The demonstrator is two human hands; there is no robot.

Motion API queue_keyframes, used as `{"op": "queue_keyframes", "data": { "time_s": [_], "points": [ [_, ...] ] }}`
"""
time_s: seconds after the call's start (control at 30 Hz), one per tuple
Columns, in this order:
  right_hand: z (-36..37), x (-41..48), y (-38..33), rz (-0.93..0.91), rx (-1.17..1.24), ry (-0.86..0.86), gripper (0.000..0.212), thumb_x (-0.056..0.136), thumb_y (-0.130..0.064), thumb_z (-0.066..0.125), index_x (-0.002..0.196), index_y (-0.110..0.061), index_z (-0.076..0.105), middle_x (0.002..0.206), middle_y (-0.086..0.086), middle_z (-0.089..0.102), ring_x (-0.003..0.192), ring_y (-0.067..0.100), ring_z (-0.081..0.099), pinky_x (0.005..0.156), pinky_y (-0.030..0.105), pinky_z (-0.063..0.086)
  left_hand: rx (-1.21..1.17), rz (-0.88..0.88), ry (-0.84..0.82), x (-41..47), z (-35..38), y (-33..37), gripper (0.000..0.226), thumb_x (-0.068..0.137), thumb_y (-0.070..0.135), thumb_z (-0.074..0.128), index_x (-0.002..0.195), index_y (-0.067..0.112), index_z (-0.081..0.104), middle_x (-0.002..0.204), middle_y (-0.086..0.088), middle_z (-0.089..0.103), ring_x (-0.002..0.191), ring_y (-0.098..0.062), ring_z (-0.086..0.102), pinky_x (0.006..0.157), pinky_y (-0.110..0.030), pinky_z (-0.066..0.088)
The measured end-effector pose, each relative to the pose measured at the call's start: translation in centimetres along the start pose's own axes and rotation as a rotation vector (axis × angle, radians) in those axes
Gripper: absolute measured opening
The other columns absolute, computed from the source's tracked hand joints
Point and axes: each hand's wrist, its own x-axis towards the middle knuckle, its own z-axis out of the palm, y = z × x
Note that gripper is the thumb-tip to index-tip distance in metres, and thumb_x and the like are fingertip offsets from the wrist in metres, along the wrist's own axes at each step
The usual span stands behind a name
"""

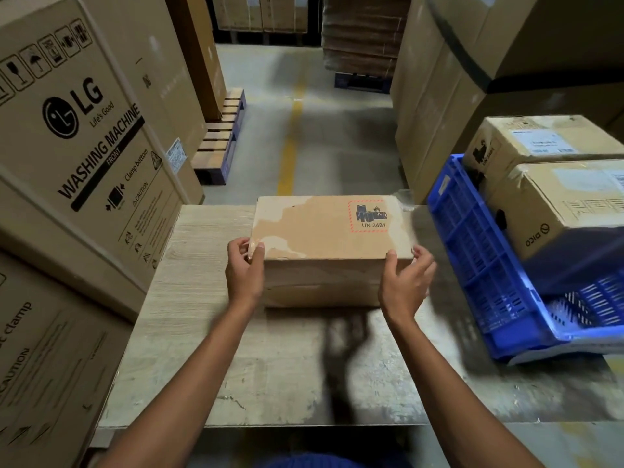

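A brown cardboard box point(324, 231) with a red-bordered battery label marked UN 3481 sits on a worn wooden table point(202, 298). My left hand point(243, 268) grips the box's near left corner, thumb on the top face and fingers round the side. My right hand point(407, 282) grips the near right corner the same way. Torn tape patches show on the box's top, and loose clear tape sticks out at its far right corner.
A blue plastic crate point(472, 258) on the right holds two cardboard boxes point(557, 204). Large washing-machine cartons point(77, 136) stand close on the left. Tall cartons point(456, 79) rise at right. An aisle with a yellow floor line point(290, 146) and pallets point(219, 146) lies ahead.
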Motion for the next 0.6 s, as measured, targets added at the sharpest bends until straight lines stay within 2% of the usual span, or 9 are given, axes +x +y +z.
{"op": "queue_keyframes", "data": {
  "time_s": [0.07, 0.1, 0.17, 0.2, 0.23, 0.27, 0.33, 0.47, 0.6],
  "points": [
    [0.1, 0.3, -0.7, -0.246, -0.168, 0.010, 0.040, 0.090, -0.024, 0.063, 0.127, -0.011, 0.054, 0.135, 0.010, 0.051, 0.130, 0.027, 0.046, 0.121, 0.052, 0.013, 0.168, 0.270, 0.009, -0.1, -0.1, 0.4, 0.036, 0.095, 0.018, 0.063, 0.129, 0.010, 0.052, 0.130, -0.005, 0.053, 0.116, -0.015, 0.052, 0.091, -0.025, 0.048],
    [0.3, 0.5, -1.1, -0.379, -0.216, -0.017, 0.035, 0.089, -0.019, 0.066, 0.123, -0.011, 0.060, 0.135, 0.009, 0.053, 0.130, 0.026, 0.048, 0.121, 0.050, 0.013, 0.241, 0.421, 0.010, -0.1, -0.1, 0.4, 0.035, 0.093, 0.013, 0.065, 0.126, 0.007, 0.056, 0.133, -0.008, 0.051, 0.119, -0.017, 0.051, 0.094, -0.027, 0.049],
    [1.2, 0.6, -1.9, -0.612, -0.194, -0.136, 0.025, 0.087, -0.016, 0.070, 0.111, -0.009, 0.068, 0.124, 0.010, 0.062, 0.115, 0.030, 0.059, 0.108, 0.047, 0.041, 0.358, 0.661, 0.004, -0.2, 0.3, 0.5, 0.022, 0.090, 0.007, 0.066, 0.112, 0.004, 0.065, 0.128, -0.013, 0.054, 0.118, -0.023, 0.054, 0.089, -0.031, 0.055],
    [1.7, 0.3, -2.3, -0.701, -0.170, -0.211, 0.020, 0.088, -0.015, 0.070, 0.106, -0.008, 0.070, 0.116, 0.011, 0.065, 0.104, 0.031, 0.063, 0.092, 0.043, 0.052, 0.410, 0.742, 0.001, -0.2, 0.6, 0.4, 0.016, 0.089, 0.007, 0.067, 0.105, 0.004, 0.067, 0.122, -0.014, 0.057, 0.112, -0.026, 0.056, 0.084, -0.036, 0.057],
    [2.3, -0.1, -2.9, -0.789, -0.169, -0.270, 0.015, 0.089, -0.015, 0.069, 0.102, -0.008, 0.071, 0.110, 0.011, 0.066, 0.095, 0.031, 0.064, 0.078, 0.040, 0.054, 0.452, 0.793, -0.003, -0.3, 0.8, 0.5, 0.014, 0.089, 0.010, 0.066, 0.101, 0.004, 0.068, 0.115, -0.013, 0.060, 0.106, -0.027, 0.057, 0.081, -0.039, 0.057],
    [2.9, -0.7, -3.4, -0.876, -0.183, -0.313, 0.012, 0.089, -0.016, 0.065, 0.097, -0.009, 0.071, 0.103, 0.010, 0.067, 0.087, 0.032, 0.063, 0.070, 0.039, 0.052, 0.485, 0.820, -0.014, -0.4, 1.0, 0.3, 0.017, 0.090, 0.016, 0.064, 0.101, 0.004, 0.069, 0.110, -0.012, 0.061, 0.101, -0.028, 0.058, 0.080, -0.041, 0.055],
    [4.1, -1.8, -4.1, -0.999, -0.213, -0.359, 0.015, 0.090, -0.018, 0.058, 0.093, -0.011, 0.070, 0.096, 0.008, 0.066, 0.081, 0.030, 0.060, 0.066, 0.039, 0.048, 0.553, 0.826, -0.043, -0.4, 1.2, -0.3, 0.026, 0.092, 0.025, 0.058, 0.105, 0.005, 0.070, 0.107, -0.012, 0.062, 0.099, -0.028, 0.057, 0.083, -0.042, 0.053],
    [5.2, -2.7, -4.2, -1.010, -0.298, -0.327, 0.013, 0.088, -0.022, 0.056, 0.089, -0.013, 0.065, 0.095, 0.006, 0.063, 0.083, 0.027, 0.055, 0.068, 0.040, 0.044, 0.682, 0.811, -0.089, -0.9, 1.2, -0.5, 0.030, 0.095, 0.027, 0.052, 0.110, 0.007, 0.068, 0.109, -0.011, 0.062, 0.097, -0.029, 0.055, 0.082, -0.041, 0.049],
    [5.8, -0.8, -6.2, -1.059, -0.516, -0.419, 0.019, 0.087, -0.034, 0.051, 0.087, -0.016, 0.058, 0.089, 0.004, 0.058, 0.082, 0.027, 0.050, 0.062, 0.036, 0.032, 0.782, 0.851, -0.146, 0.6, 0.9, 1.7, 0.024, 0.090, 0.028, 0.049, 0.097, 0.011, 0.065, 0.096, -0.006, 0.058, 0.087, -0.026, 0.051, 0.073, -0.042, 0.047]
  ]
}}
